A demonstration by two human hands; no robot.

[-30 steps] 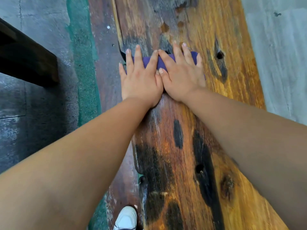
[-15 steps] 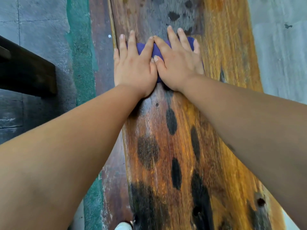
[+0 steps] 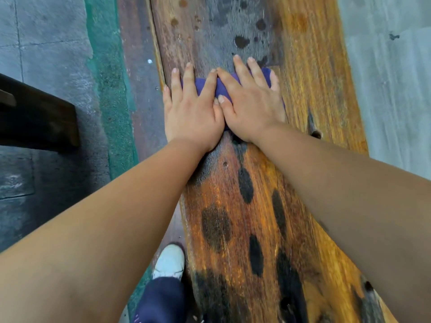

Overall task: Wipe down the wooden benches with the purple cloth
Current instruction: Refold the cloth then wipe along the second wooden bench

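Observation:
A long wooden bench (image 3: 310,94), orange-brown with dark knots and a grey patch farther along, runs away from me. The purple cloth (image 3: 202,86) lies folded across the bench and is mostly hidden under my hands. My left hand (image 3: 191,113) presses flat on its left half, fingers spread, near the bench's left edge. My right hand (image 3: 250,104) presses flat on its right half, with its thumb against my left hand. A bit of cloth shows past my right fingers.
A second dark bench (image 3: 39,117) juts in from the left over grey concrete floor (image 3: 46,43). A green painted strip (image 3: 109,73) runs beside the bench. My white shoe (image 3: 169,261) and dark trouser leg (image 3: 161,299) stand at the bench's left side. Pale concrete (image 3: 391,89) lies right.
Both hands have pushed the cloth forward along the bench, from the knotted brown part to the edge of the grey patch. My foot has stepped forward into view.

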